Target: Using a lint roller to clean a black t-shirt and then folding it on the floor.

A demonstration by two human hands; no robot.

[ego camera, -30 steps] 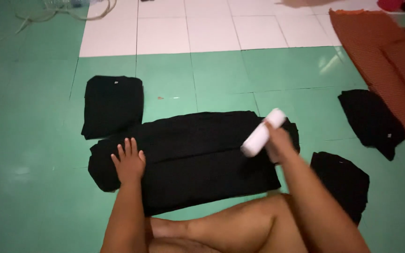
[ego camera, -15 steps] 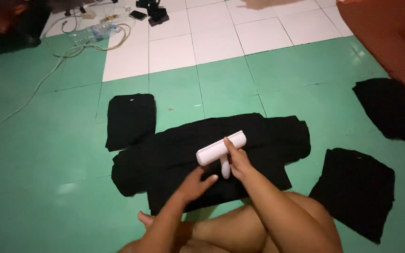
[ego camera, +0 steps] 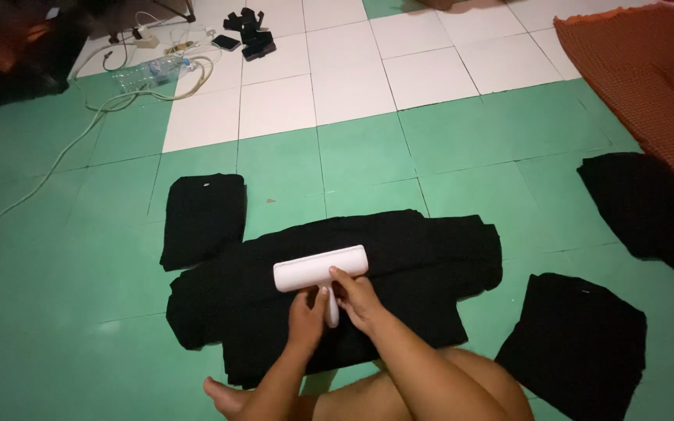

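Under both of my hands lies a black garment (ego camera: 399,257), spread flat on the green tiled floor (ego camera: 477,132). My right hand (ego camera: 356,298) is closed around the short handle of a white lint roller (ego camera: 321,269), whose head lies crosswise on the cloth just beyond my fingers. My left hand (ego camera: 306,315) sits just beside the right, fingers curled against the same handle; I cannot tell how firmly it grips. Beyond and to the left of my left hand is a folded black shirt (ego camera: 203,218), just touching the spread garment's edge. To the right of my right hand lies a second folded black piece (ego camera: 579,343), with a third (ego camera: 645,206) farther out beside an orange cloth (ego camera: 649,70). Far ahead on the white tiles (ego camera: 345,78) lie a cable (ego camera: 79,140) and a clear bottle (ego camera: 146,72).
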